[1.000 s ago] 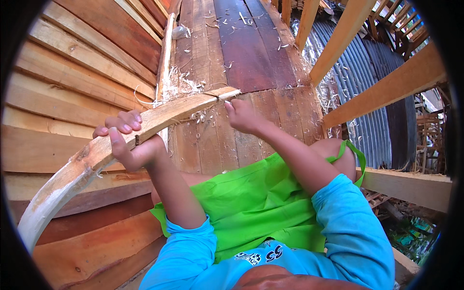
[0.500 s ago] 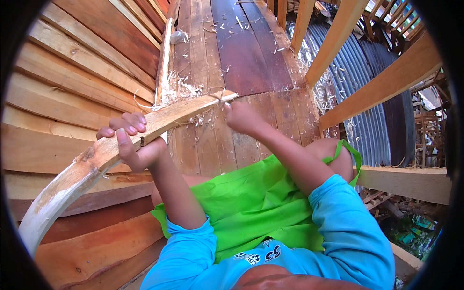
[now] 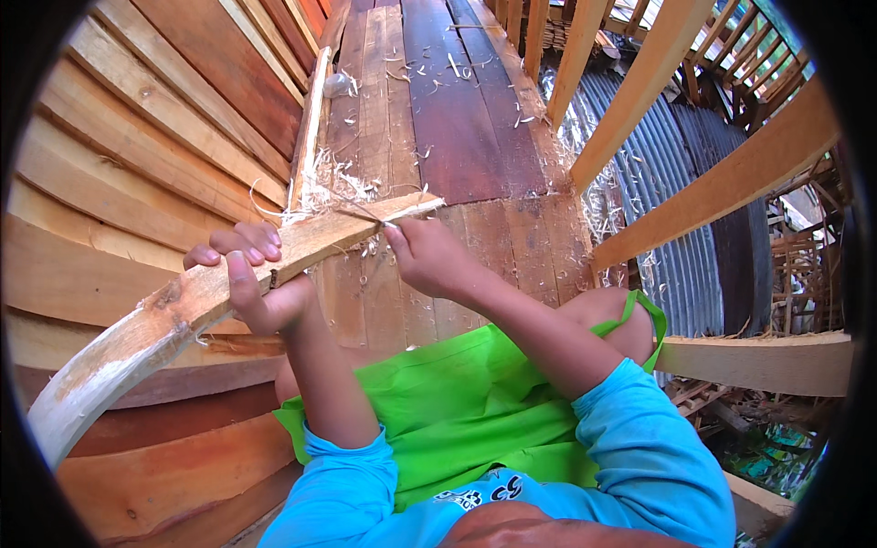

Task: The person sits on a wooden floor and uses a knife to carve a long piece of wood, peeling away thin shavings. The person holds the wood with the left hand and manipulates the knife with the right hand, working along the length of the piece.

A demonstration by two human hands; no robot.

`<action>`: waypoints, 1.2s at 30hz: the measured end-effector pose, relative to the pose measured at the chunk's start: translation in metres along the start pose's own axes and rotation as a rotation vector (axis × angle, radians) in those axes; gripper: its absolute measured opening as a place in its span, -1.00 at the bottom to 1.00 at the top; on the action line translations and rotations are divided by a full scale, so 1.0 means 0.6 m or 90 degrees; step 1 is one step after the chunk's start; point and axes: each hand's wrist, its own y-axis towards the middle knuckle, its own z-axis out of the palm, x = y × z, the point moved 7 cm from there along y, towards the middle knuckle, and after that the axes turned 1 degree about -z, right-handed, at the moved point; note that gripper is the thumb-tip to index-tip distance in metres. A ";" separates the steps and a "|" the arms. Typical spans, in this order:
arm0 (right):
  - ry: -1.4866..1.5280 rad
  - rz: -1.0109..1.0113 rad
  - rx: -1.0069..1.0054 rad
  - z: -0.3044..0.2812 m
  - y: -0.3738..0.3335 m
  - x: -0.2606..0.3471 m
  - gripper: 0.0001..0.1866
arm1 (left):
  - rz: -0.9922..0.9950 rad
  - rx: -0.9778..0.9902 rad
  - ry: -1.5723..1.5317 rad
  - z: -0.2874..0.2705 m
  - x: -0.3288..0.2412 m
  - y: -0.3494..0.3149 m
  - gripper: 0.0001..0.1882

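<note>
A long peeled wooden pole (image 3: 215, 292) runs from the lower left up to the middle, its bark-stained surface pale and rough. My left hand (image 3: 262, 283) grips it around the middle, fingers over the far side and thumb on top. Near the pole's far end, my right hand (image 3: 437, 260) is closed on a thin knife (image 3: 362, 214), whose dark blade lies across the wood. The knife's handle is hidden in my fist. Curled wood shavings (image 3: 340, 183) lie just beyond the pole.
Stacked planks (image 3: 110, 192) line the left side. Shavings are strewn over the plank floor (image 3: 466, 137). On the right, wooden posts (image 3: 722, 196) stand before corrugated metal sheets (image 3: 639, 155). A green cloth (image 3: 466, 393) covers my lap.
My right hand has drawn the knife back toward my left hand along the pole. My left hand keeps its grip at the same place on the wood.
</note>
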 end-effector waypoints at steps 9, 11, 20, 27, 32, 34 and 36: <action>-0.032 0.160 0.026 0.007 0.038 -0.129 -0.51 | 0.000 0.041 -0.005 0.017 -0.002 0.000 -0.79; -0.064 0.064 0.025 -0.004 0.022 -0.034 -0.49 | 0.015 0.039 0.011 0.014 -0.002 0.003 -0.79; -0.066 0.138 -0.001 0.015 0.040 -0.151 -0.56 | 0.001 0.005 -0.045 0.006 0.006 0.004 -0.76; -0.076 0.103 -0.031 0.020 0.033 -0.202 -0.62 | -0.013 -0.028 -0.013 0.018 0.006 0.003 -0.84; -0.056 0.151 -0.002 0.022 0.032 -0.130 -0.59 | 0.001 -0.066 0.005 0.000 0.001 0.002 -0.84; -0.036 0.072 0.052 0.013 0.030 -0.046 -0.59 | 0.000 -0.068 0.018 -0.012 -0.001 0.001 -0.83; -0.027 0.080 0.042 0.022 0.029 -0.072 -0.59 | -0.008 -0.052 0.017 -0.012 0.002 0.005 -0.83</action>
